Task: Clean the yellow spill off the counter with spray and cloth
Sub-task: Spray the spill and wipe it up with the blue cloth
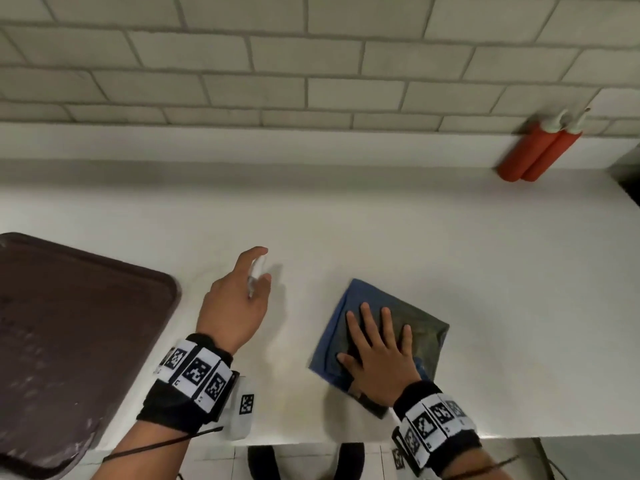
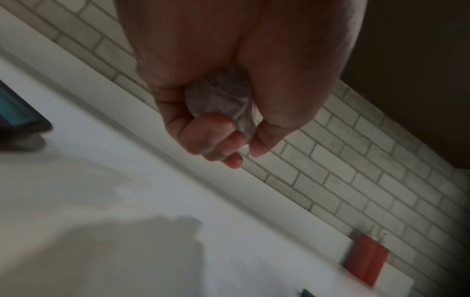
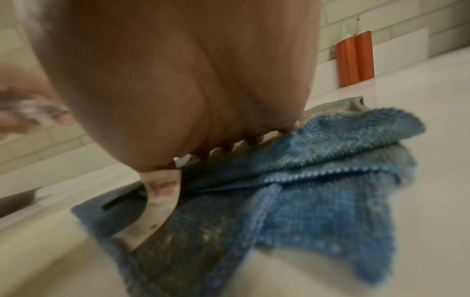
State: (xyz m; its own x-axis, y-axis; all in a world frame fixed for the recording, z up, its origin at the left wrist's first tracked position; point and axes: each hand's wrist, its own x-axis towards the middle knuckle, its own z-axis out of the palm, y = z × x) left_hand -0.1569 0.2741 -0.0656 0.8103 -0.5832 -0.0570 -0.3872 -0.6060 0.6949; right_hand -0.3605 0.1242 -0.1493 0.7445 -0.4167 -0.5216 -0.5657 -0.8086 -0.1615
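Note:
My left hand (image 1: 239, 299) holds a small clear spray bottle (image 1: 255, 276) above the white counter (image 1: 381, 230), index finger stretched over its top. In the left wrist view the fingers curl round the bottle (image 2: 218, 100). To the right, my right hand (image 1: 377, 344) lies flat with spread fingers on a folded blue cloth (image 1: 346, 306), whose upper face is stained dark and yellowish. The right wrist view shows the palm pressing the cloth (image 3: 318, 176) beside its white label (image 3: 160, 201). No clear yellow spill shows on the bare counter.
A dark brown tray (image 1: 76, 327) fills the counter's left end. Two red squeeze bottles (image 1: 536, 154) stand against the tiled wall (image 1: 311, 64) at the far right. The counter's front edge (image 1: 519, 436) runs just below my wrists.

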